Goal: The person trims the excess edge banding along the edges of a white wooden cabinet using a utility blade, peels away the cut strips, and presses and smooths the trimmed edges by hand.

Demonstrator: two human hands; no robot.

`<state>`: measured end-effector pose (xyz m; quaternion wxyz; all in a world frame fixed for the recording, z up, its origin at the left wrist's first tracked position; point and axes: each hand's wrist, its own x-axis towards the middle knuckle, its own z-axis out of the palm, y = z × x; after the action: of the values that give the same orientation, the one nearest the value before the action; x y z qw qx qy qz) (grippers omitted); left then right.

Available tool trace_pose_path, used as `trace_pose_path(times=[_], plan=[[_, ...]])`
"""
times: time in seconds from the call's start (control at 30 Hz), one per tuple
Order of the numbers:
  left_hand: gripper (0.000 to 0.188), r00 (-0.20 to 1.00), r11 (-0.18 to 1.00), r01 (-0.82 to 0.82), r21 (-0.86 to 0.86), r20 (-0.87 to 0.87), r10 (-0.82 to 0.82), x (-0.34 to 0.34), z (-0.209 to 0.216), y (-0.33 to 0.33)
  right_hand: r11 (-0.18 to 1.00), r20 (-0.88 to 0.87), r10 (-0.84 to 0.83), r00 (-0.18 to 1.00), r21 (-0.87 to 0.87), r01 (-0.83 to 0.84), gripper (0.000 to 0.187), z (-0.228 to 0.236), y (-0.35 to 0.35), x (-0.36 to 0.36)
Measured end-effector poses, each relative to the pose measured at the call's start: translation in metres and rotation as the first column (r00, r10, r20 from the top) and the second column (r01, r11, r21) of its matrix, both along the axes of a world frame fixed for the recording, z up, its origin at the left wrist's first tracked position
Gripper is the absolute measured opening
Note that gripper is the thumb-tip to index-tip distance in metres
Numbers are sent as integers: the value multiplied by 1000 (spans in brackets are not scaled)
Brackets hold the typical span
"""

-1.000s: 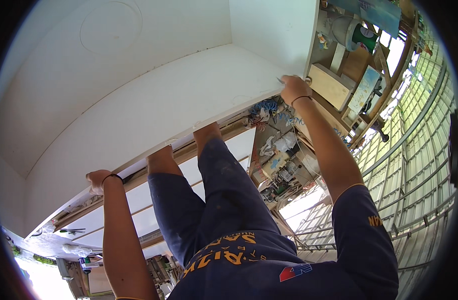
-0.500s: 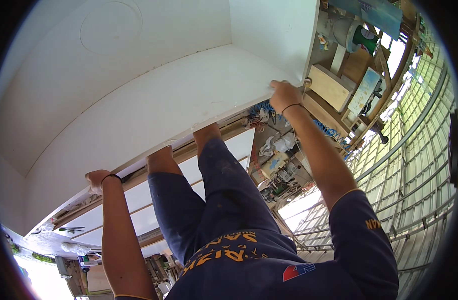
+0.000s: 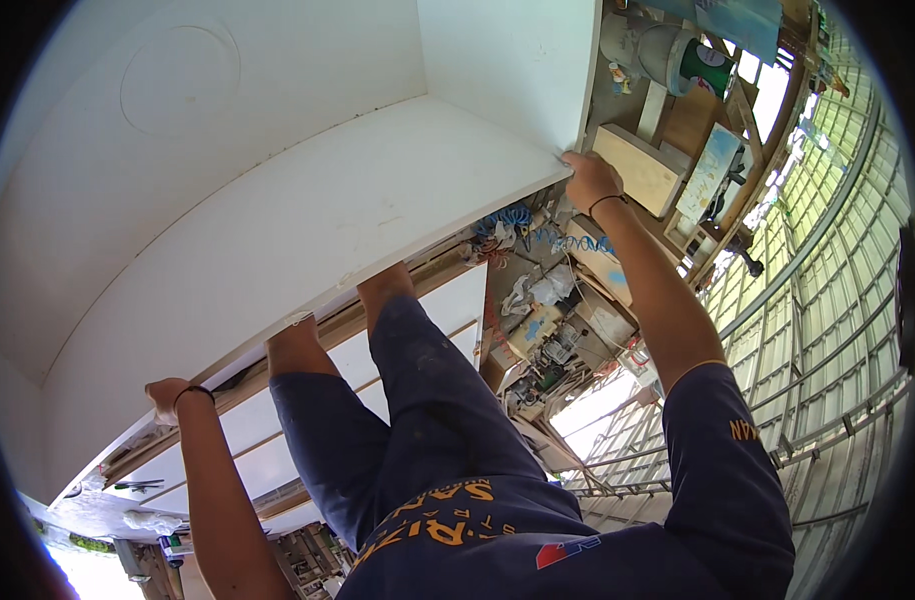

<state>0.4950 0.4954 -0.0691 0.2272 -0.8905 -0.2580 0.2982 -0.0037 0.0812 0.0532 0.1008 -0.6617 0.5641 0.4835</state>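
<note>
A large white cabinet box (image 3: 277,230) with inner side panels fills the upper left, its near panel edge running slantwise in front of my legs. My left hand (image 3: 165,400) is closed around that edge toward its left part, the fingertips partly hidden. At the far right corner, where the near panel meets the upright side panel (image 3: 507,70), my right hand (image 3: 592,182) grips the edge with its thumb on top and its other fingers out of sight. A faint circle is marked on the inner back panel.
White panels (image 3: 442,310) with wooden edges lie behind my legs. To the right are a coiled blue hose (image 3: 512,215), plastic bags (image 3: 552,285), a pale wooden block (image 3: 637,170) and a green-and-grey container (image 3: 705,65). Corrugated metal sheeting (image 3: 827,250) walls the right side.
My right hand has shifted onto the cabinet's right corner and its grip has changed. The cabinet and my left hand appear slightly farther left and lower in view.
</note>
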Motion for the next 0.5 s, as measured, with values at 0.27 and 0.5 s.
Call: trace_pose_path(times=[0.27,0.5], plan=[[57,879,954,-190,-233,392,271,-12,21,-33,988,114,-120,986,107,108,37,8,8,49],[52,863,944,-219,-248,401,306,-9,22,-30,970,265,-76,961,241,11,38,5,45,97]])
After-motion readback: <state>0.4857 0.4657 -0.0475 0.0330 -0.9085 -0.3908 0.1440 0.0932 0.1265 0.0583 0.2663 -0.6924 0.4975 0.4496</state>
